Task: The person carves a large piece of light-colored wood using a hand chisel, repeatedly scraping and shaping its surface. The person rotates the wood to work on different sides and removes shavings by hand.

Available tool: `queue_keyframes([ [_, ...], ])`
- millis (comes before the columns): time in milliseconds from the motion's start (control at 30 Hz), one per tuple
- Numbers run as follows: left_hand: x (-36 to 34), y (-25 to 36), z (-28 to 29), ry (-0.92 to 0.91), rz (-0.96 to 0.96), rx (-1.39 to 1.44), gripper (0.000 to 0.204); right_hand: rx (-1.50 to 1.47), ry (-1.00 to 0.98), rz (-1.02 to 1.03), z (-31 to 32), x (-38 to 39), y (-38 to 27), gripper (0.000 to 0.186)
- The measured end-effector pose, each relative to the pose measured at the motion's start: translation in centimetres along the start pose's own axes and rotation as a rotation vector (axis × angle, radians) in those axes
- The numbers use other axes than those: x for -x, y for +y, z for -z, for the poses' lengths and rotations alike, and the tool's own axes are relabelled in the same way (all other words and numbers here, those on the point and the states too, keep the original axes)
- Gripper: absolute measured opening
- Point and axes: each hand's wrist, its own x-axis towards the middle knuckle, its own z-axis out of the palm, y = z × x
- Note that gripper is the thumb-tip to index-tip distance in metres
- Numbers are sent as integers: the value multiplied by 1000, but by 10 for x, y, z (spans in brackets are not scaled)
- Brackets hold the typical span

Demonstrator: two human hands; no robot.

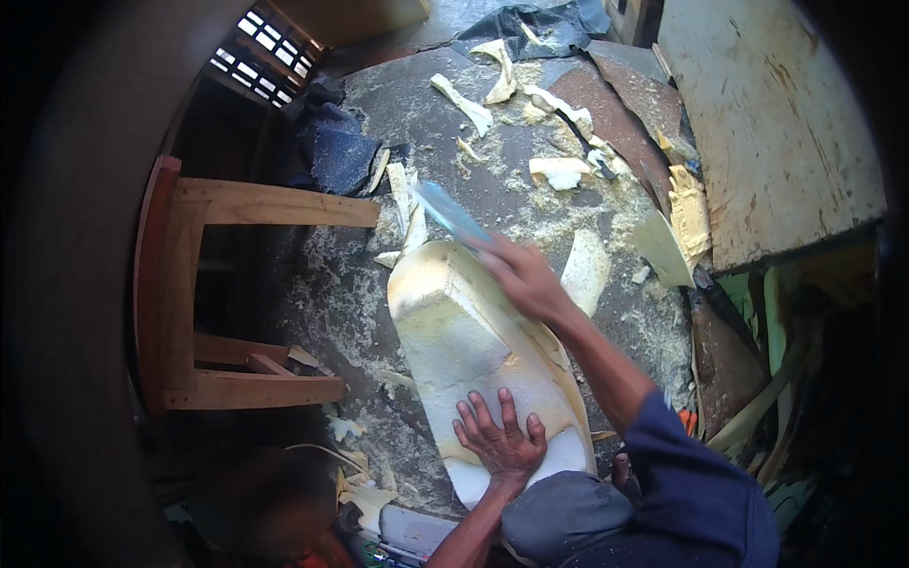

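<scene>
My right hand (525, 279) grips a long, flat, pale-blue blade (445, 210), blurred, held over the upper end of a long cream foam piece (459, 350). My left hand (497, 435) lies palm down with fingers spread on the lower part of that foam, which has worn, yellowed patches and a shaped far end. Thin foam offcuts (402, 194) lie just beyond the blade, and a curved white scrap (582, 270) lies to the right of the foam. My bent knee (563, 516) is at the foam's near end.
A wooden frame (270, 208) stands left on the dust-strewn floor (331, 284). Dark cloth (346, 151), foam scraps (464, 99) and brown sheets (615, 114) lie behind. A large board (767, 133) is at right. A blurred shape, possibly another person's head (270, 497), is lower left.
</scene>
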Motion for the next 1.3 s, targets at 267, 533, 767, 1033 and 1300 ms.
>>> queue_keyframes([
  [267, 1, -2, 5, -56, -7, -23, 72, 118, -133, 28, -22, -48, 3, 42],
  [533, -7, -2, -2, 98, -55, 16, 70, 282, -84, 45, -26, 2, 14, 45],
  [767, -2, -2, 3, 0, 3, -23, 68, 264, 102, -20, -18, 115, 22, 41],
  [1033, -3, 2, -1, 15, 5, -38, 71, 67, 30, -230, -5, 120, 17, 41],
  [1300, -5, 2, 4, 33, -9, -19, 69, 263, 46, -306, 1, 223, 36, 42],
])
